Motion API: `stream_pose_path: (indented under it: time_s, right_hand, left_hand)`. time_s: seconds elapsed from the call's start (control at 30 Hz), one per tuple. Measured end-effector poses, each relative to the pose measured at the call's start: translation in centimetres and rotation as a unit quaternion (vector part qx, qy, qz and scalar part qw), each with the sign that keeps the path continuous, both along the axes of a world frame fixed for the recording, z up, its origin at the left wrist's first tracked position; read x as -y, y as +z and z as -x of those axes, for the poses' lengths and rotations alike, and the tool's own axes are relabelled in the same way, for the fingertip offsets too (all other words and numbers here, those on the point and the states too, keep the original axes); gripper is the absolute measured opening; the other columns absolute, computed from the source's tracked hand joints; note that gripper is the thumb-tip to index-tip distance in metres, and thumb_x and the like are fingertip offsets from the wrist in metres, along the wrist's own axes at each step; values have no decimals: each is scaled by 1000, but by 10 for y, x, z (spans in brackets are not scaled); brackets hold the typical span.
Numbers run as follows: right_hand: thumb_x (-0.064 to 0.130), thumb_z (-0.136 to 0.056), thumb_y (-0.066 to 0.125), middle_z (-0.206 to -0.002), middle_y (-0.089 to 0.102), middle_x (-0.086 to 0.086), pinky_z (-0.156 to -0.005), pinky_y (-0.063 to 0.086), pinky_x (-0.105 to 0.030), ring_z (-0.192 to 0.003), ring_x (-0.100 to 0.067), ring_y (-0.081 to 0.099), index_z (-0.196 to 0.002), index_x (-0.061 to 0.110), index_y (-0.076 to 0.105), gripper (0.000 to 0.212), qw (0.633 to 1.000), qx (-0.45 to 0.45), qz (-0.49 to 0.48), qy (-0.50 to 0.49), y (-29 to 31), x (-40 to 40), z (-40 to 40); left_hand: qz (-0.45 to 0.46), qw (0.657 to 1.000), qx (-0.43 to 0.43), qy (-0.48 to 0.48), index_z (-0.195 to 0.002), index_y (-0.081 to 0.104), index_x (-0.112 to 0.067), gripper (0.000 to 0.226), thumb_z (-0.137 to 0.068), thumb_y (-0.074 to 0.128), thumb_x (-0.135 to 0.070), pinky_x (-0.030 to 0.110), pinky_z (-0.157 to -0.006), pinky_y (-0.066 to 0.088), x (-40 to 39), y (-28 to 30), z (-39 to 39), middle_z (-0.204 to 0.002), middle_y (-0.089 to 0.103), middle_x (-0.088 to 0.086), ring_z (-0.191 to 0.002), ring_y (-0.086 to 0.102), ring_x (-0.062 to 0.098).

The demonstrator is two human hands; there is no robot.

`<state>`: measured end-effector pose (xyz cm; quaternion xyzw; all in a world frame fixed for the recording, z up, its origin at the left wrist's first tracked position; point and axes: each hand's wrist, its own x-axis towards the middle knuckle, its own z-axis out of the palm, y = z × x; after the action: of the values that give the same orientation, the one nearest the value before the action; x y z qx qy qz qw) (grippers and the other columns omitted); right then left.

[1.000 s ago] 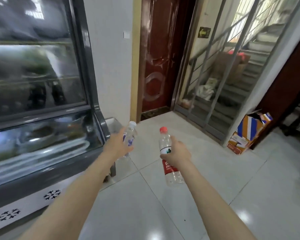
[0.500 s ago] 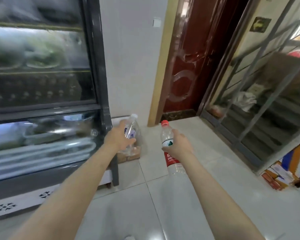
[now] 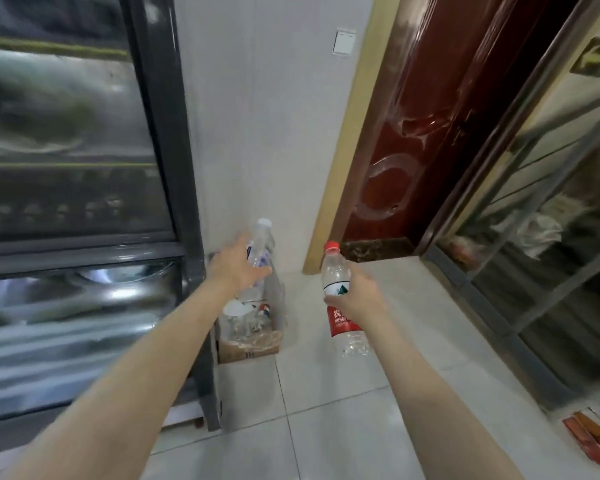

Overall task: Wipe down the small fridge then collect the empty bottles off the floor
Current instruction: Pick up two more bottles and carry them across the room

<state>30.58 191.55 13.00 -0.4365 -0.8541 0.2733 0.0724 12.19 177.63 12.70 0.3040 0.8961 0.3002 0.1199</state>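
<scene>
Fingers of the left hand (image 3: 238,268) are curled round a clear bottle with a white cap (image 3: 260,251), and it is held upright over the cardboard box (image 3: 248,336) that stands on the floor in the narrow corner between the dark glass-front fridge (image 3: 84,202) and the white wall. Fingers of the right hand (image 3: 357,299) are wrapped round the middle of a second bottle with a red cap and red label (image 3: 340,306), which hangs over the tiles (image 3: 326,410) beside the box. The box already holds clear plastic and other bottles (I cannot count them, they are blurred together), so it looks rather full. I think the risk is here: both bottles are light and empty, and if one is let go from this height it may strike the pile, bounce off and roll away on the smooth floor, maybe under the fridge. The right bottle is not above the opening at all, so releasing it now would only put it back on the floor. Also the corner is tight, and the left forearm passes close to the fridge frame, so a quick movement could knock against it.
</scene>
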Motion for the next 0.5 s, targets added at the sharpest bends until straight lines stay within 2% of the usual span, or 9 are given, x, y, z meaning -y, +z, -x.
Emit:
stream_pose_path:
  time_s: [0.13,0.23,0.4,0.5]
  right_hand:
    - [34,-69,73,-119,53,-8,-85,48,-37,-106,-28,56,-136,29,31,80,999,15,-10,32,-13,-54,44]
    - [34,-70,73,-119,53,-9,-86,49,-40,-105,-28,56,-138,29,29,82,998,18,-10,56,-23,-97,79]
    - [32,-71,75,-114,57,-6,-82,48,-36,-103,-28,58,-136,23,35,77,993,36,-1,108,-38,-179,147]
    - [32,-70,75,-113,58,-7,-80,48,-35,-101,-28,58,-135,23,36,77,989,36,4,141,-50,-224,194]
  left_hand:
    - [15,1000,-7,19,-133,35,-22,70,-76,70,-44,30,-71,37,-40,-14,37,-113,60,8,-95,57,30]
    - [24,999,9,39,-134,32,-25,71,-77,69,-45,30,-71,41,-72,-31,66,-107,59,2,-83,50,22]
    - [51,994,31,87,-135,32,-29,77,-71,71,-49,37,-85,49,-130,-53,118,-114,63,8,-100,60,32]
    - [49,990,43,123,-136,31,-29,79,-70,72,-46,32,-79,44,-164,-60,148,-113,61,8,-102,59,31]
